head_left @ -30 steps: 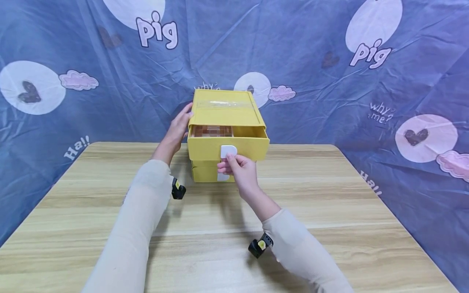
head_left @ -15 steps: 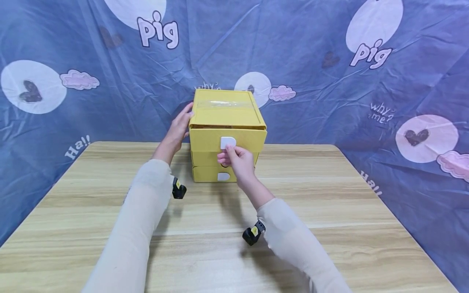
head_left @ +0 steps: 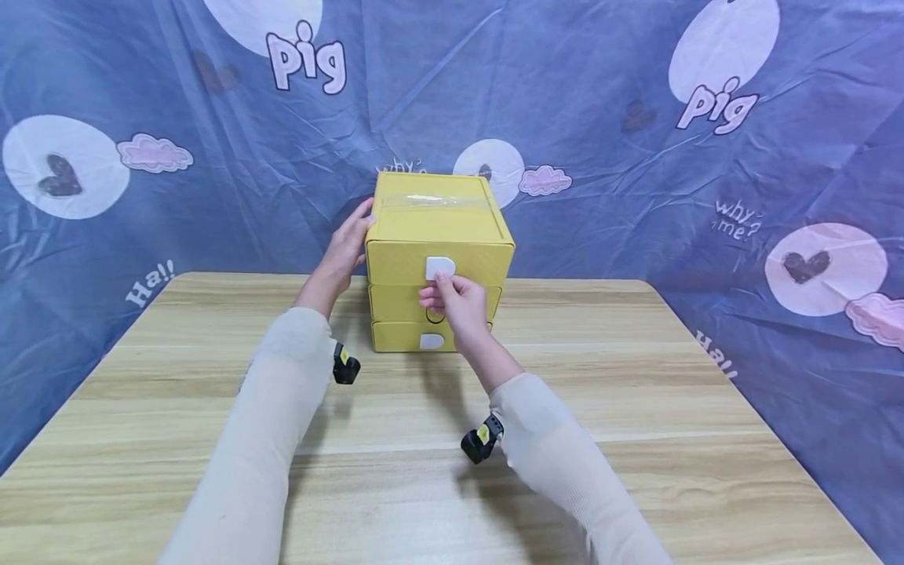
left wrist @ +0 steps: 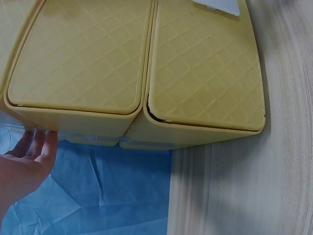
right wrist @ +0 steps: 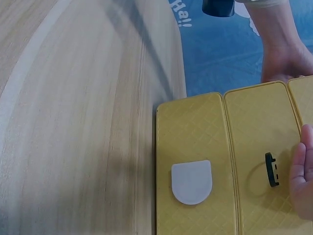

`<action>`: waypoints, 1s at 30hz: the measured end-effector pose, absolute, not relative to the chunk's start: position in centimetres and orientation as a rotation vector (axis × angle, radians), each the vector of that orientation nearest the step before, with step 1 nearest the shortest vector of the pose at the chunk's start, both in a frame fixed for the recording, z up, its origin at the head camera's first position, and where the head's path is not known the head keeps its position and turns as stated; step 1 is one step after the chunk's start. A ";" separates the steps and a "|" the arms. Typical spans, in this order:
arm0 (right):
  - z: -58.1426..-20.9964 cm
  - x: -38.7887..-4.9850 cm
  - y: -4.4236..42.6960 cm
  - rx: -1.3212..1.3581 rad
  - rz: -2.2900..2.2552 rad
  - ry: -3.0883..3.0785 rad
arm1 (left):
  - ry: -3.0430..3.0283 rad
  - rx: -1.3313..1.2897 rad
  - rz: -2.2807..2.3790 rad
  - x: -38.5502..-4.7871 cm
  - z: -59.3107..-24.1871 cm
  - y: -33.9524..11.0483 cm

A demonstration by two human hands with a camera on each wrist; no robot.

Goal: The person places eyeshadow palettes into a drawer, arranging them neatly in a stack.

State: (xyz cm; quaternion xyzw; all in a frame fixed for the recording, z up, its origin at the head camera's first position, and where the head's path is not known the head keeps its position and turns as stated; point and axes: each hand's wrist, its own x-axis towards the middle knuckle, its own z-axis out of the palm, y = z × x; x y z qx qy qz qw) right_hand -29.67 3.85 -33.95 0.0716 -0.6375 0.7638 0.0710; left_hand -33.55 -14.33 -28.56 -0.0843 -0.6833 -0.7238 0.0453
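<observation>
A yellow three-drawer cabinet [head_left: 438, 224] stands toward the back of the table, all its drawers flush with the front. With straight fingers, my left hand [head_left: 344, 245] rests against the cabinet's left side; the left wrist view shows its fingertips [left wrist: 48, 144] touching that side. My right hand [head_left: 462, 306] pinches the white handle [head_left: 439, 267] of the top drawer, thumb on its front. Behind that hand, part of a dark fitting [right wrist: 270, 170] shows on the middle drawer. The bottom drawer carries a white tab handle [head_left: 431, 341].
Light wood-grain tabletop [head_left: 395, 486] spreads around the cabinet. A blue printed cloth [head_left: 586, 102] hangs behind it and down both sides. Clear tape [head_left: 438, 201] crosses the cabinet's top. Black wrist cameras are strapped to both sleeves.
The top drawer, pulled out with a patterned item visible inside, has slid back into the cabinet. My right hand moved inward with its handle; the left hand stayed at the side.
</observation>
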 end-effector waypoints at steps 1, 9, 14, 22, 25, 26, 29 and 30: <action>-34.4 -30.2 3.9 0.213 2.296 -1.917 | -2.094 -0.256 -2.204 -33.5 -28.6 -14.3; -39.9 -35.7 4.1 0.222 2.240 -1.925 | -2.103 -0.257 -2.189 -33.6 -28.4 -14.4; -41.1 -36.8 4.2 0.270 2.217 -1.906 | -2.094 -0.251 -2.197 -33.5 -28.4 -14.4; -34.8 -30.2 4.3 0.323 2.196 -2.263 | -2.101 -0.239 -2.225 -33.4 -28.2 -14.5; -31.7 -27.7 4.4 0.445 2.062 -2.442 | -2.101 -0.226 -2.252 -33.2 -27.7 -14.7; -30.3 -26.7 4.4 0.498 1.992 -2.489 | -2.104 -0.227 -2.262 -33.1 -27.6 -14.8; -29.3 -26.5 5.0 0.684 1.832 -2.529 | -2.157 -0.233 -2.255 -33.1 -26.9 -15.1; -28.8 -26.4 5.2 0.734 1.775 -2.533 | -2.203 -0.240 -2.224 -33.1 -26.7 -15.3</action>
